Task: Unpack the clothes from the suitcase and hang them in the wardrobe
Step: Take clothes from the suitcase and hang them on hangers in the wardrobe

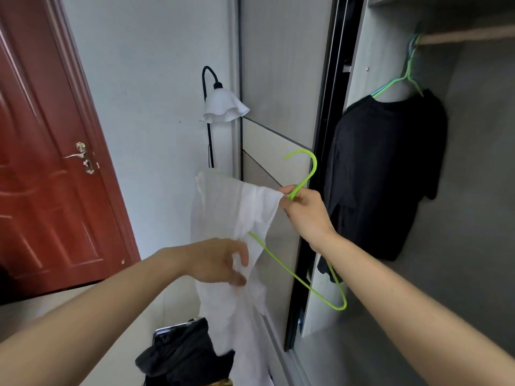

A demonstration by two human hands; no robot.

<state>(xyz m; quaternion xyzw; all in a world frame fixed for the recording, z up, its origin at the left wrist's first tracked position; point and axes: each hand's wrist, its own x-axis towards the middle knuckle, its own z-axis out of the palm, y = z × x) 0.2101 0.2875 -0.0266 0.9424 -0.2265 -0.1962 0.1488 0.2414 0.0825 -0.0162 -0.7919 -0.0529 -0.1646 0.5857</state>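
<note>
Fabric of the white shirt (223, 207) drapes before the wardrobe's sliding door (278, 79). The right hand (305, 211) grips the green hanger (315, 167) at its neck; the left hand (217, 260) pinches cloth lower down. A black T-shirt (384, 168) hangs on the rail (468, 34); a lamp (223, 107) stands behind, and dark clothes (181, 355) lie below.

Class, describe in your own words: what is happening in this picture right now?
A person is fitting a white garment onto a green hanger. The right hand grips the hanger below its hook, the left hand holds the fabric. A black T-shirt already hangs from the wardrobe rail; dark clothes lie below.
</note>
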